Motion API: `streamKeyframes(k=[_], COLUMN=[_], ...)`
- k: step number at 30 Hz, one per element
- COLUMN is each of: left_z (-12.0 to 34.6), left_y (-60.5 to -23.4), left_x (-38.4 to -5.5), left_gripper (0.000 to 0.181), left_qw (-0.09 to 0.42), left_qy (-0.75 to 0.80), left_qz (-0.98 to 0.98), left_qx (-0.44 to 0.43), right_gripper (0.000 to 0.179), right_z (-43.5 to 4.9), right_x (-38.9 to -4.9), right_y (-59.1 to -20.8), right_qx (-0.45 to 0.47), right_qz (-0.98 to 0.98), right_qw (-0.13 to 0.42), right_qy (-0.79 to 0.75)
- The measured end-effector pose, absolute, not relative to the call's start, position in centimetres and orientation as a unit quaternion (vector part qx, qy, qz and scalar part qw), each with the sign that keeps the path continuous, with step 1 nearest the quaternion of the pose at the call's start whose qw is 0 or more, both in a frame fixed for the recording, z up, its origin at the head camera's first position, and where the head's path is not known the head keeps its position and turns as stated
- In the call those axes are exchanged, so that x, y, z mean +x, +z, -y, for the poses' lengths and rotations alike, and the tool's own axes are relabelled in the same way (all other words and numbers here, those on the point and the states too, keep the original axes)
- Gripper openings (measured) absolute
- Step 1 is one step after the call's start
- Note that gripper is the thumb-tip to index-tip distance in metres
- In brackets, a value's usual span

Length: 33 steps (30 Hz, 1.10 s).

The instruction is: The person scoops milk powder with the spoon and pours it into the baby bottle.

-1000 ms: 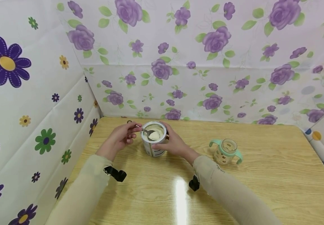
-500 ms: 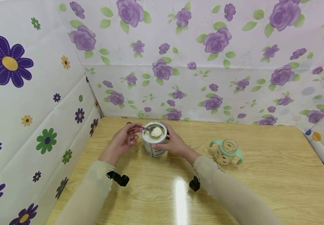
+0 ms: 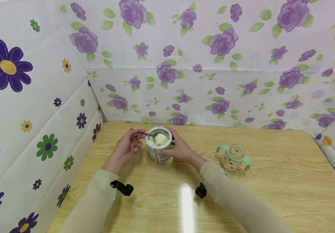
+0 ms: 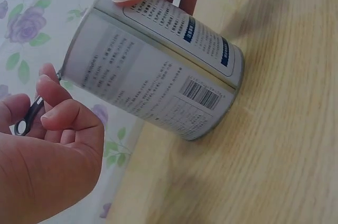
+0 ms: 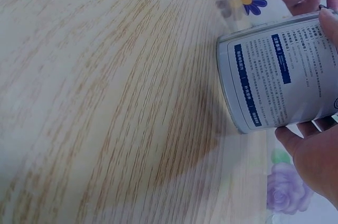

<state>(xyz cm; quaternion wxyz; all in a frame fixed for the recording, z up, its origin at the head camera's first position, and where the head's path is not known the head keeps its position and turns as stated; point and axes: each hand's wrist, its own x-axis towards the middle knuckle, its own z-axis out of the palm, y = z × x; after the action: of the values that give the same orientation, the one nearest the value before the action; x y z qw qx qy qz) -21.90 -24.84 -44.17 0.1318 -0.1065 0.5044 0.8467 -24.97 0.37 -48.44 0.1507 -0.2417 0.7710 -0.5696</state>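
Note:
In the head view, my left hand [image 3: 127, 147] pinches the handle of a metal spoon [image 3: 148, 134] between thumb and fingers. The spoon's bowl bears a heap of pale cream powder [image 3: 161, 139] and sits inside the mouth of an open can [image 3: 157, 156]. My right hand [image 3: 182, 148] grips that can from its right side, fingers behind and thumb across the front. Printed text and a barcode cover the can [image 4: 158, 71] in the left wrist view. There, the spoon's dark handle end [image 4: 22, 127] pokes out of the left hand; its bowl is hidden.
To the right on the wooden table [image 3: 260, 194] stands a lidless clear baby bottle [image 3: 230, 161] with mint-green handles. Flower-patterned cloth walls [image 3: 231, 94] rise behind the table and along its left side. The can stands near the back-left part of the table.
The spoon has come up from lower in the powder, and its heap looks fuller. My left hand has shifted slightly, while my right hand keeps holding the can in the same spot.

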Motion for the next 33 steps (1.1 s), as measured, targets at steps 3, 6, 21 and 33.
streamKeyframes(k=[3, 6, 21, 33], left_z=[24.9, 25.0, 25.1, 24.4], left_y=[-44.0, -44.0, -44.1, -42.4], left_x=[-21.9, -21.9, -21.8, -22.1], left_gripper=[0.035, 0.035, 0.033, 0.032], left_qw=[0.128, 0.132, 0.128, 0.122], left_qy=[0.847, 0.845, 0.843, 0.841], left_qz=[-0.505, -0.508, -0.512, -0.507], left_qx=[-0.104, -0.104, -0.105, -0.146], right_gripper=[0.106, 0.105, 0.104, 0.105], right_z=[-0.4, -0.4, -0.2, -0.2], right_x=[-24.9, -24.9, -24.9, -24.8], right_y=[-48.4, -48.3, -48.5, -48.4], right_qx=[-0.244, -0.245, -0.242, -0.240], right_qz=[-0.771, -0.773, -0.773, -0.775], right_qw=[0.148, 0.147, 0.150, 0.147], right_qy=[-0.569, -0.567, -0.566, -0.566])
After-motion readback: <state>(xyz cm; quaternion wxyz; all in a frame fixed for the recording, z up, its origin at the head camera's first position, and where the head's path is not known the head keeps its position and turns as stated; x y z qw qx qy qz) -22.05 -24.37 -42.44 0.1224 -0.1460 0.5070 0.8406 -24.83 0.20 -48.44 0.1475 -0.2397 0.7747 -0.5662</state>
